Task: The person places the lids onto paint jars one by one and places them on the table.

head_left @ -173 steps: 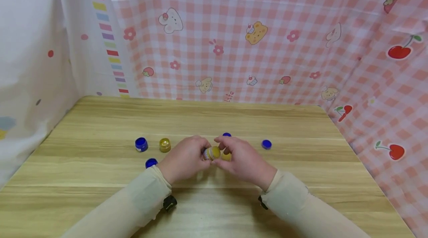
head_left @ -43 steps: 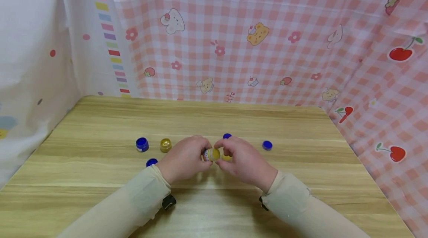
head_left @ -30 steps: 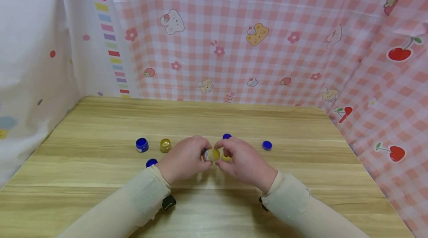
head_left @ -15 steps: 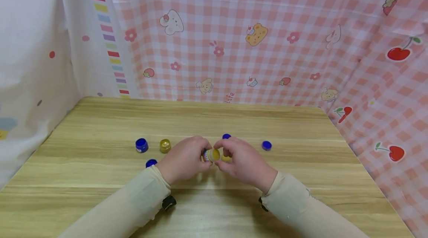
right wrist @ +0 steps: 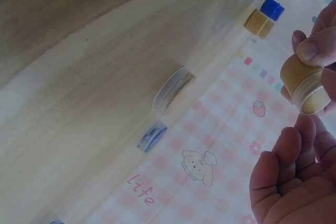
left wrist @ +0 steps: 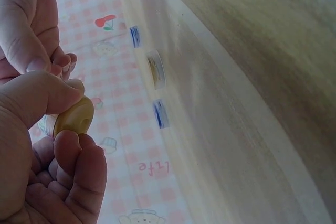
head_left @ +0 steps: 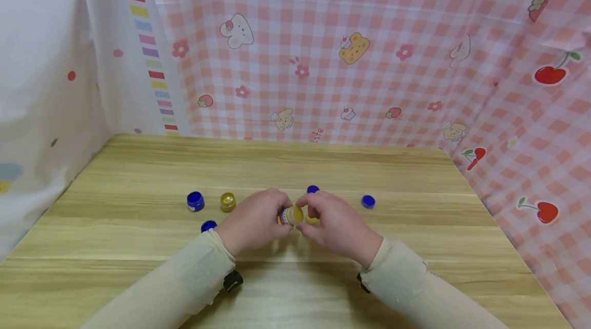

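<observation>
My left hand grips a small yellow paint jar above the table, tipped onto its side so that its capped end points right. At that end is a ridged, yellow-faced lid, which appears in the right wrist view as a pale ridged band. Index finger and thumb of my right hand pinch the lid from either side. In the left wrist view the yellow base of the jar shows between my left thumb and fingers. My left hand covers much of the jar's side.
Left of the hands stand two uncapped blue paint jars and an uncapped yellow jar; the nearer blue jar is partly behind my left wrist. Loose lids lie to the right: a blue lid, a yellow lid and another blue lid.
Since the earliest frame my right fingers have drawn in around the lid and the jar has turned slightly. Over the last second both hands stay nearly still; the loose things have not moved.
</observation>
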A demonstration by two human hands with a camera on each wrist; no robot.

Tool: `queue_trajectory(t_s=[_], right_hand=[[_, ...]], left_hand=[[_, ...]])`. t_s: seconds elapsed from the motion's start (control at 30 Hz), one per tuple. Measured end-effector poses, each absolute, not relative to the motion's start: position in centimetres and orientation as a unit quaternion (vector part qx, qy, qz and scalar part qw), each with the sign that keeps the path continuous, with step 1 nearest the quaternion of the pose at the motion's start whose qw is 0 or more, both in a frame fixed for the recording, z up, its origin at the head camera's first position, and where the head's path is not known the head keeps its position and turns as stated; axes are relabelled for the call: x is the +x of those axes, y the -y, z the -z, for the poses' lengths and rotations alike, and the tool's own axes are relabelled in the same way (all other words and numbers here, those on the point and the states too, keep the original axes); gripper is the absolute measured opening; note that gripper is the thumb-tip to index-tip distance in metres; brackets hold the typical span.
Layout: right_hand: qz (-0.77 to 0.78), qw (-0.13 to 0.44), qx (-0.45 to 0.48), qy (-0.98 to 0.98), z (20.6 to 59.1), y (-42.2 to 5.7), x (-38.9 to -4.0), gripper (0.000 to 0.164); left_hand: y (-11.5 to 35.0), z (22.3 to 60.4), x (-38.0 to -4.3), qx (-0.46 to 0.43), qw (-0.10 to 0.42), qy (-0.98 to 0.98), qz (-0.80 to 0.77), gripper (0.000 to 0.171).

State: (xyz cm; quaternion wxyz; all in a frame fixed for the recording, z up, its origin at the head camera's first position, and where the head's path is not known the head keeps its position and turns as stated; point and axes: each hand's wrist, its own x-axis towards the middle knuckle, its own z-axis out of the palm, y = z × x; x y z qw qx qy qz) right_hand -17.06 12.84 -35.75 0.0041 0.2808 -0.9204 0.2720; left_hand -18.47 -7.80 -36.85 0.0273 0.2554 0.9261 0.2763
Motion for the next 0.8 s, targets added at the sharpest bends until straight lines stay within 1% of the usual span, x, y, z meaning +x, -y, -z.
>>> queue_trajectory(t_s=[0.07,0.3,0.53,0.73,0.8], right_hand=[[-0.272,0.003,0.278,0.921,35.75,-12.86,-17.06,0.027],[-0.269,0.010,0.286,0.919,35.78,-12.90,-17.06,0.039],[-0.274,0.012,0.289,0.917,35.81,-12.83,-17.11,0.028],[-0.270,0.011,0.287,0.919,35.84,-12.85,-17.13,0.037],[-0.268,0.015,0.291,0.918,35.88,-12.87,-17.12,0.036]], left_hand=[[7.80,36.83,-18.44,0.256,0.027,-0.926,-0.275,0.014],[7.86,36.81,-18.38,0.260,0.022,-0.926,-0.274,0.014],[7.85,36.81,-18.42,0.258,0.024,-0.925,-0.279,0.014],[7.82,36.79,-18.41,0.257,0.025,-0.925,-0.278,0.014],[7.82,36.79,-18.41,0.258,0.024,-0.925,-0.276,0.014]])
